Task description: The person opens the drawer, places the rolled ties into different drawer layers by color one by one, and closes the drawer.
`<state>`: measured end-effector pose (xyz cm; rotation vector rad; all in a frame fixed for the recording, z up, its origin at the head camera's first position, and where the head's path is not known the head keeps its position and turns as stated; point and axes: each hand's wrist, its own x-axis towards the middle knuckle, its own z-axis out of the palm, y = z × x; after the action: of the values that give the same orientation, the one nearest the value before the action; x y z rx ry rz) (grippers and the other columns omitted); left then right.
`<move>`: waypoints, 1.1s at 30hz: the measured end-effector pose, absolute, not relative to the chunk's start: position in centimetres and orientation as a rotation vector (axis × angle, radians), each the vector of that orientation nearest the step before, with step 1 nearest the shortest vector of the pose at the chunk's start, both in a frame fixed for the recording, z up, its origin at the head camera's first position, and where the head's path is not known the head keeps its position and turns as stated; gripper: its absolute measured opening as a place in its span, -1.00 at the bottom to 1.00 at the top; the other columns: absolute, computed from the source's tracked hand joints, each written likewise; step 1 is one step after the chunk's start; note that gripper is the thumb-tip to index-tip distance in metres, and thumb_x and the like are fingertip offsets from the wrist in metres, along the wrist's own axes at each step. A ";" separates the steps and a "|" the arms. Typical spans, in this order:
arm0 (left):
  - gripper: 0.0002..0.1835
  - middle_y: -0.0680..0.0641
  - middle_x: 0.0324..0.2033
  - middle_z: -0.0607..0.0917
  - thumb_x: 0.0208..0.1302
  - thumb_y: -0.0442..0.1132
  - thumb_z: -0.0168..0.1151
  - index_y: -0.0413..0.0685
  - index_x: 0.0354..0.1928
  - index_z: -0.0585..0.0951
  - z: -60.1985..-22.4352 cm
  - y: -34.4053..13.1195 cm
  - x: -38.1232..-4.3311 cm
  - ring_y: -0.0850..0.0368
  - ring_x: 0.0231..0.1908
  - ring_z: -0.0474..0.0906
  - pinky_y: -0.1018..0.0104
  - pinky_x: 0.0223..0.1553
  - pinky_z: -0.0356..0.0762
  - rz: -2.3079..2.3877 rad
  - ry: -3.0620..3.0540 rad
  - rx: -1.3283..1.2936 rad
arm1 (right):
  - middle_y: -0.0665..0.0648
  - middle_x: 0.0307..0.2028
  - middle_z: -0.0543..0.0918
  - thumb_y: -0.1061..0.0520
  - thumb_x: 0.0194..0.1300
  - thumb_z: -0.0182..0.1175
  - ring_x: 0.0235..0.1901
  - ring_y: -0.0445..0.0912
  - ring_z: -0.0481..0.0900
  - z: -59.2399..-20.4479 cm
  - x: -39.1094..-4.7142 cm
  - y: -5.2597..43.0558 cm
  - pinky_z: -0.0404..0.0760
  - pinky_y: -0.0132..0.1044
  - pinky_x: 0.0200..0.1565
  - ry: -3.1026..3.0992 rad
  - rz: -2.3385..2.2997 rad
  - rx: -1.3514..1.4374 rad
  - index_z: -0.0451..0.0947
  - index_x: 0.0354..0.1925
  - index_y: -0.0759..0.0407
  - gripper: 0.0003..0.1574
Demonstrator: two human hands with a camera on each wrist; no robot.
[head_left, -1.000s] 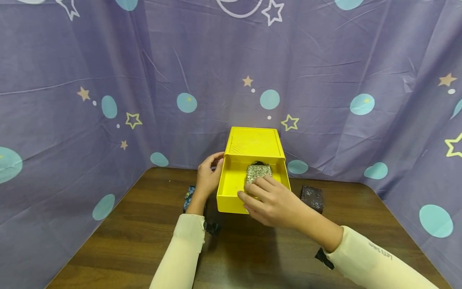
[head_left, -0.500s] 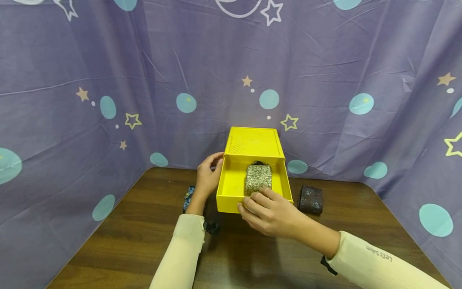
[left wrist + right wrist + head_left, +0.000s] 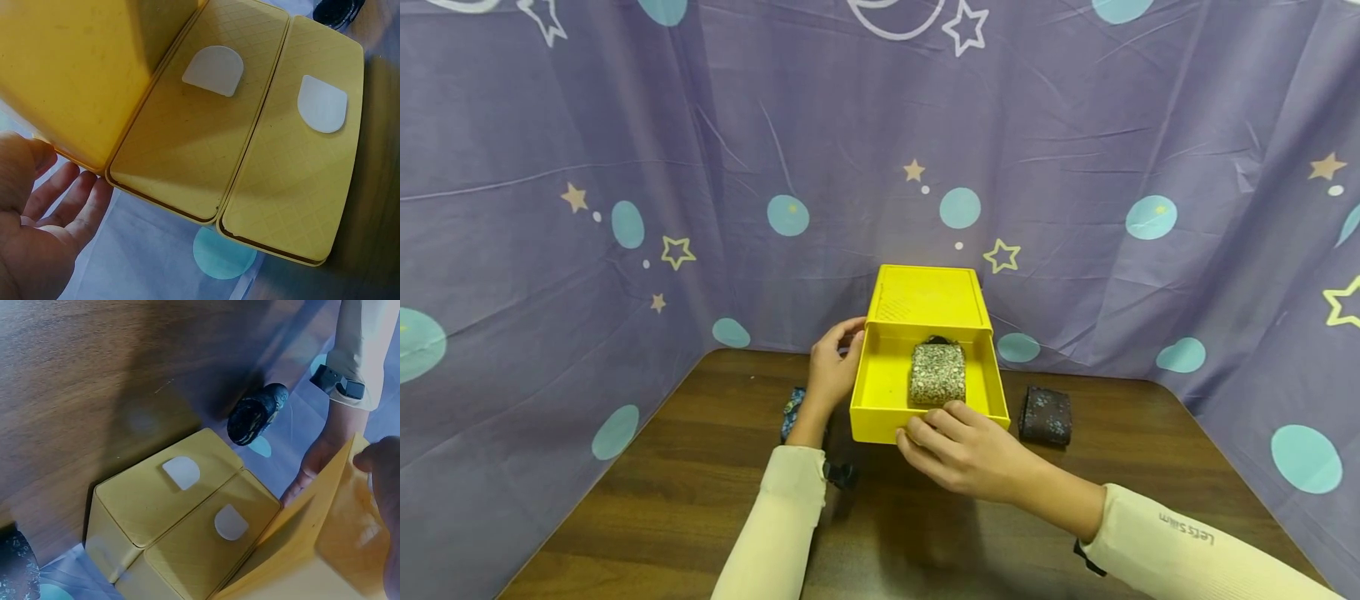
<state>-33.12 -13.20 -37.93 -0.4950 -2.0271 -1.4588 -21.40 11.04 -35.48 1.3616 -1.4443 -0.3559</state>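
Observation:
A yellow drawer cabinet (image 3: 930, 296) stands at the back of the table, its top drawer (image 3: 876, 425) pulled out. In that drawer lies a rolled-up cloth (image 3: 937, 375), speckled green and white. My left hand (image 3: 835, 367) rests against the cabinet's left side; in the left wrist view its fingers (image 3: 84, 209) are loosely extended by the corner. At the drawer's front my right hand (image 3: 962, 454) has its fingers curled at the upper rim, thumb lower on the front panel. The two lower drawers (image 3: 169, 487) are closed, with white half-round tabs.
Right of the cabinet lies a dark, flower-patterned cloth roll (image 3: 1047, 415). A blue patterned roll (image 3: 792, 411) lies at the left, partly behind my left forearm. A purple curtain (image 3: 850, 125) with stars hangs behind the wooden table (image 3: 662, 500).
My right hand has let go of the speckled cloth roll, leaving it in the drawer, and has drawn back to the drawer's front rim. My left hand has stayed in place.

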 end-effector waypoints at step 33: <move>-0.69 -0.13 0.05 0.72 0.55 -0.22 0.15 -0.11 0.22 0.65 -38.0 -13.3 -33.0 -0.05 -0.07 0.67 0.06 -0.09 0.71 -1.464 -2.030 -0.501 | 0.24 -0.22 0.66 0.31 0.56 -0.09 -0.29 0.02 0.62 -34.5 -21.7 11.2 0.69 -0.27 -0.24 -1.317 -0.352 1.383 0.71 -0.11 0.34 -0.60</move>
<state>-32.99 -13.27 -37.99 -0.5007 -2.0300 -1.4635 -21.72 11.17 -34.45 1.3835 -1.3173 -0.3520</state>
